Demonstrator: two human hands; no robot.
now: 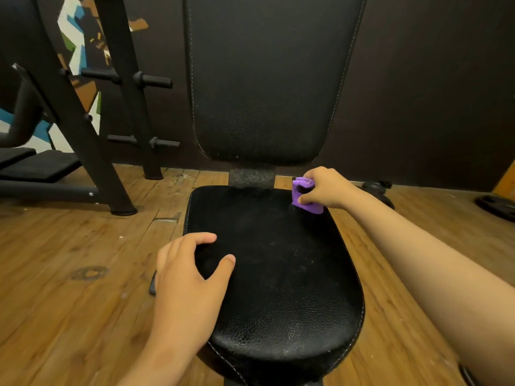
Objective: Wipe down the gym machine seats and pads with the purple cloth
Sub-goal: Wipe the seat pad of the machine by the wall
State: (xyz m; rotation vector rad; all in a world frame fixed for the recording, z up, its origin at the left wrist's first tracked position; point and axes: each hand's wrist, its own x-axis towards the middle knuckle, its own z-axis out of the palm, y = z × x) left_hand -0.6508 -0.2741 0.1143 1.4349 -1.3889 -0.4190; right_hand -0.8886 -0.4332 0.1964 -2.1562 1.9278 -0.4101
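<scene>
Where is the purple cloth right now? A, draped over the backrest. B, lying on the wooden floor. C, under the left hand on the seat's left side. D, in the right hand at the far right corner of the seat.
D: the right hand grips the purple cloth at the far right corner of the black seat, while the left hand rests on the seat's left side with no cloth.

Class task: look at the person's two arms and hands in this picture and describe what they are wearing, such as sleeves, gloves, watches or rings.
Nothing worn shows. The left hand and right hand are bare: no gloves, and no rings on the fingers in view. The left forearm and right forearm are uncovered to the picture's edge, without sleeves, watches, bands or markings.
</scene>
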